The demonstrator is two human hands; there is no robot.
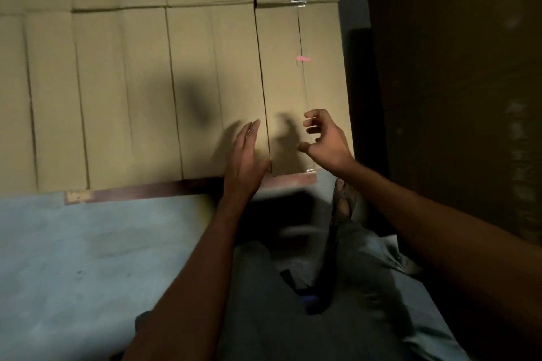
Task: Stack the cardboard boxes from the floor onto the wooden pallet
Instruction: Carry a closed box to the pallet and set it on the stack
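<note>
Several tan cardboard boxes (140, 91) stand side by side in rows on a wooden pallet (146, 191), whose reddish front edge shows below them. The rightmost box (296, 82) has clear tape along its seam and a small pink mark. My left hand (245, 161) is flat with fingers straight, at the seam beside that box near its lower edge. My right hand (322, 138) hovers over the same box's lower right corner with fingers curled apart and nothing in them. Whether either hand touches the cardboard is unclear.
A pale grey concrete floor (88, 258) lies in front of the pallet. A tall dark stack or wall (454, 82) rises close on the right, with a narrow shadowed gap beside the boxes. My legs and a sandalled foot (343, 202) are below the hands.
</note>
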